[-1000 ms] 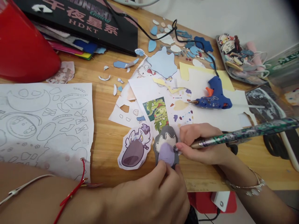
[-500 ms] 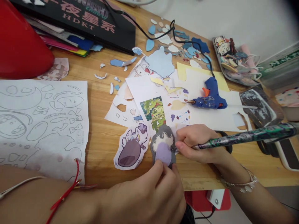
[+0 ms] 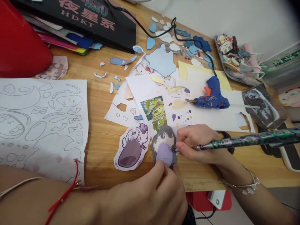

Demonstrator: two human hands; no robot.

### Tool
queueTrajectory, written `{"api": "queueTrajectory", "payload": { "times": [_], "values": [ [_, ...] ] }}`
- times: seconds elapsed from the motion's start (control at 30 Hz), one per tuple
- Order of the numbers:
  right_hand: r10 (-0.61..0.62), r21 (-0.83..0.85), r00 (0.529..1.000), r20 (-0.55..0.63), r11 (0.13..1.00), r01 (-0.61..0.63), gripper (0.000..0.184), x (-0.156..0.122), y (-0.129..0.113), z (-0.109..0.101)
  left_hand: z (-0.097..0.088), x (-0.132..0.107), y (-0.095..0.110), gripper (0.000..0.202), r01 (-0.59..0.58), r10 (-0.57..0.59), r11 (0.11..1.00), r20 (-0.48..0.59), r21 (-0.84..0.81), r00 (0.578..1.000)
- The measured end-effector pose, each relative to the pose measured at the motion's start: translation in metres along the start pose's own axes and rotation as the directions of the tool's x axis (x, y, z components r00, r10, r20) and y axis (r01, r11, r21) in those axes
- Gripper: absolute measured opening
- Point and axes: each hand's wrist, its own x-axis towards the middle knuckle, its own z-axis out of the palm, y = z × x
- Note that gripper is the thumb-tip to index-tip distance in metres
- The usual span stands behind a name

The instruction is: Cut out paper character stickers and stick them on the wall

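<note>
My left hand (image 3: pixel 150 190) pinches the lower edge of a grey cut-out (image 3: pixel 162 130) that carries a white jagged piece (image 3: pixel 166 137) and a purple rounded piece (image 3: pixel 164 153). In my right hand (image 3: pixel 199 142) is a long pen (image 3: pixel 243 140) with a green and purple patterned barrel. Its dark tip meets the right side of the grey cut-out, by the edge of the purple piece. A printed paper cut-out of a purple and white cartoon creature (image 3: pixel 131 148) lies just left of the grey one.
Behind my hands, a blue glue gun (image 3: pixel 212 97) rests on paper sheets, its black cord running back. Coloured cut-outs (image 3: pixel 164 37) are scattered at the rear. An outline-printed sheet (image 3: pixel 47 109) lies left. A filled tray (image 3: pixel 234 65) and dark stained pad (image 3: pixel 263 106) are right.
The pen's far end has dipped slightly while its tip stays at the grey cut-out's right side. My left hand keeps its hold, and the view has shifted a little.
</note>
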Motion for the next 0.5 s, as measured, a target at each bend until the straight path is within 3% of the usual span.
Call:
{"api": "queueTrajectory", "payload": {
  "times": [0.5],
  "values": [
    [0.015, -0.040, 1.000, -0.009, 0.999, -0.016, 0.042, -0.0004, -0.0014, -0.0007, -0.0003, -0.0014, -0.0006, 0.038, -0.011, 0.011, 1.000, 0.017, 0.011, 1.000]
  ]
}}
